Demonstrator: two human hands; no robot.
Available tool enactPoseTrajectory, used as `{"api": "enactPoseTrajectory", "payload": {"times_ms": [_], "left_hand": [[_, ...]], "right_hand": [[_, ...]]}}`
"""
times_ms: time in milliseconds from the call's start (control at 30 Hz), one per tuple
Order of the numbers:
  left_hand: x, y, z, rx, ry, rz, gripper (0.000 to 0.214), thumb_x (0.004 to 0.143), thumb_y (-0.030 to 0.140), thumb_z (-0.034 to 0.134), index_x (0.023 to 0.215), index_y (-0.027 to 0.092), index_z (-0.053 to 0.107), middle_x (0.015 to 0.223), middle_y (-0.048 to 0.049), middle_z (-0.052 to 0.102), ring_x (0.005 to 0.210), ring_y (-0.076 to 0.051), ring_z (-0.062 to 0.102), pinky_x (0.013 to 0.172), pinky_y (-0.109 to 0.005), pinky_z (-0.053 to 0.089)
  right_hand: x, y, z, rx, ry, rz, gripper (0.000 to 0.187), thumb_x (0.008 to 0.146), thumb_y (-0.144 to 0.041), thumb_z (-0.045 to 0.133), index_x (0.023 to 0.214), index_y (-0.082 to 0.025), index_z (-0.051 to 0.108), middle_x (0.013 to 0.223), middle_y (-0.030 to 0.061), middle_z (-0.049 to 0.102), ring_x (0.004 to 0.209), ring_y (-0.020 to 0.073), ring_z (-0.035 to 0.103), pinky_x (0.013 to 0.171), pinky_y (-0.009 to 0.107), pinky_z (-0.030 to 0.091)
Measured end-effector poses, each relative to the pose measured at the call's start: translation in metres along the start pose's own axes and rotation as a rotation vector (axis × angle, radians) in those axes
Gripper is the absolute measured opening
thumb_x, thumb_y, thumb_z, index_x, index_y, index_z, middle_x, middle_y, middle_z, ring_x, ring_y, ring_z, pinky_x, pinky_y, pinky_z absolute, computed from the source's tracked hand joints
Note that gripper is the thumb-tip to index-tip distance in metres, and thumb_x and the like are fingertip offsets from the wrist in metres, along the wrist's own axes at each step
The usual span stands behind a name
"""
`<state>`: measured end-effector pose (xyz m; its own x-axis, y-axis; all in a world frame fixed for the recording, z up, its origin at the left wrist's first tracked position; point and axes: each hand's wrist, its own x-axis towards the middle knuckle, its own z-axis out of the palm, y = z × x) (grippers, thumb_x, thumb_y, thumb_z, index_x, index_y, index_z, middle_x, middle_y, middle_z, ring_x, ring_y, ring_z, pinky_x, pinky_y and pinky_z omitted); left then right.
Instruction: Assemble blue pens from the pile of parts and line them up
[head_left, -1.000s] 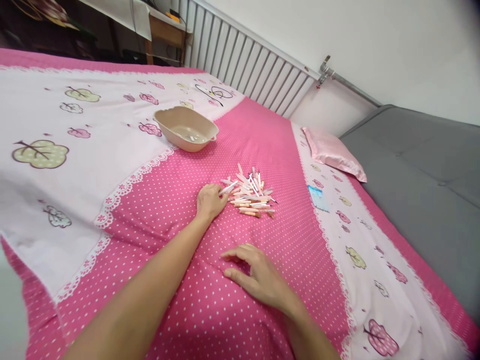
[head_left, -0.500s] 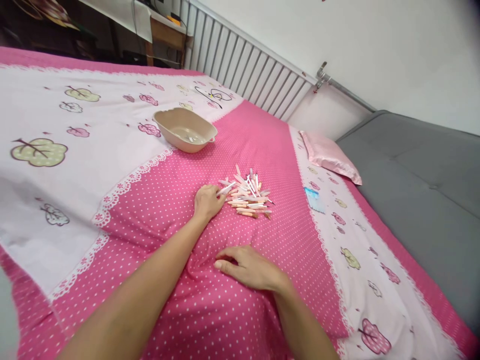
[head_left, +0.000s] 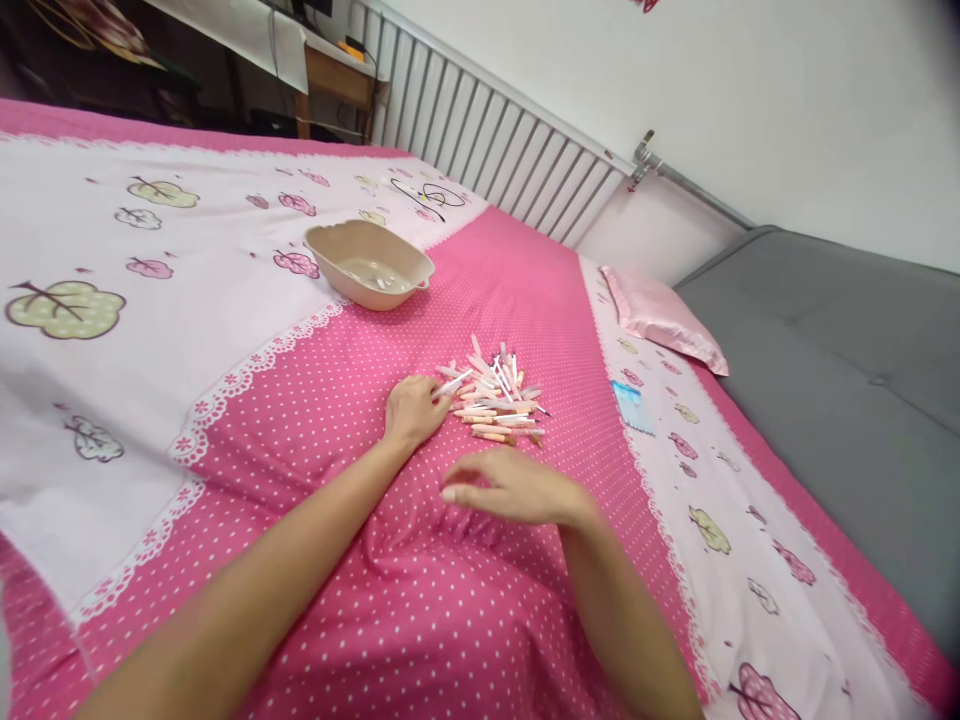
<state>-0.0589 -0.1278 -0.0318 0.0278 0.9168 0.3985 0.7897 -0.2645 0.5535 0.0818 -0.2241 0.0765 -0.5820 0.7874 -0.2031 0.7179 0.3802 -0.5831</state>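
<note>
Left hand: pinches a whitish pen-like stick, left edge of the pile
Right hand: loosely open, empty, near side of the pile
Pinch: best light, sparing the pile

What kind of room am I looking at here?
Most likely a bedroom. A pink-and-white bedspread printed with little trees covers a wide, bed-like surface, a shiny pink pillow lies on it, and a grey padded panel, probably a headboard, stands along one side.
</note>
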Motion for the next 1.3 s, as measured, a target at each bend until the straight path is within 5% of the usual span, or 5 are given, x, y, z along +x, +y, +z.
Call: {"api": "enactPoseTrajectory", "payload": {"times_ms": [233, 433, 567, 833, 1300], "left_hand": [[0.002, 0.0, -0.002, -0.036, -0.003, -0.002, 0.029, 0.08, 0.037, 0.046, 0.059, 0.018, 0.053, 0.064, -0.003, 0.057, 0.062, -0.015, 0.051, 0.058, -0.025, 0.035], [0.0, -0.005, -0.008, -0.261, -0.041, -0.053, 0.02, 0.076, 0.031, 0.048, 0.069, 0.016, 0.06, 0.062, -0.0003, 0.055, 0.057, -0.013, 0.048, 0.055, -0.023, 0.034], [0.0, -0.005, -0.012, -0.336, -0.101, -0.089, 0.021, 0.074, 0.032, 0.05, 0.073, 0.016, 0.063, 0.063, 0.0, 0.057, 0.057, -0.013, 0.048, 0.055, -0.023, 0.033], [0.003, -0.006, -0.013, -0.38, -0.125, -0.115, 0.024, 0.072, 0.033, 0.05, 0.078, 0.015, 0.065, 0.067, -0.0007, 0.061, 0.058, -0.013, 0.05, 0.056, -0.024, 0.037], [-0.001, -0.008, -0.014, -0.356, -0.128, -0.099, 0.024, 0.073, 0.035, 0.049, 0.077, 0.015, 0.063, 0.064, 0.0001, 0.057, 0.057, -0.013, 0.049, 0.055, -0.023, 0.037]], "right_hand": [[0.025, 0.029, -0.056, -0.239, 0.495, 0.341, 0.035, 0.084, -0.047, 0.045, 0.093, -0.02, 0.067, 0.09, 0.0063, 0.069, 0.083, 0.0236, 0.061, 0.069, 0.033, 0.042], [0.05, 0.102, -0.023, -0.196, 0.857, 0.493, 0.027, 0.081, -0.028, 0.047, 0.097, -0.017, 0.065, 0.095, 0.01, 0.067, 0.085, 0.0222, 0.061, 0.077, 0.034, 0.043], [0.057, 0.137, -0.006, -0.162, 0.935, 0.536, 0.029, 0.077, -0.017, 0.043, 0.097, -0.017, 0.065, 0.099, 0.0091, 0.066, 0.087, 0.0207, 0.06, 0.08, 0.033, 0.043], [0.041, 0.167, -0.016, 0.001, 1.105, 0.632, 0.033, 0.07, -0.014, 0.043, 0.093, -0.02, 0.067, 0.097, 0.0066, 0.068, 0.089, 0.0217, 0.06, 0.085, 0.038, 0.043], [0.057, 0.205, 0.0, 0.362, 1.087, 0.535, 0.029, 0.067, -0.012, 0.044, 0.088, -0.018, 0.062, 0.086, 0.0033, 0.069, 0.08, 0.0156, 0.065, 0.079, 0.03, 0.049]]}}
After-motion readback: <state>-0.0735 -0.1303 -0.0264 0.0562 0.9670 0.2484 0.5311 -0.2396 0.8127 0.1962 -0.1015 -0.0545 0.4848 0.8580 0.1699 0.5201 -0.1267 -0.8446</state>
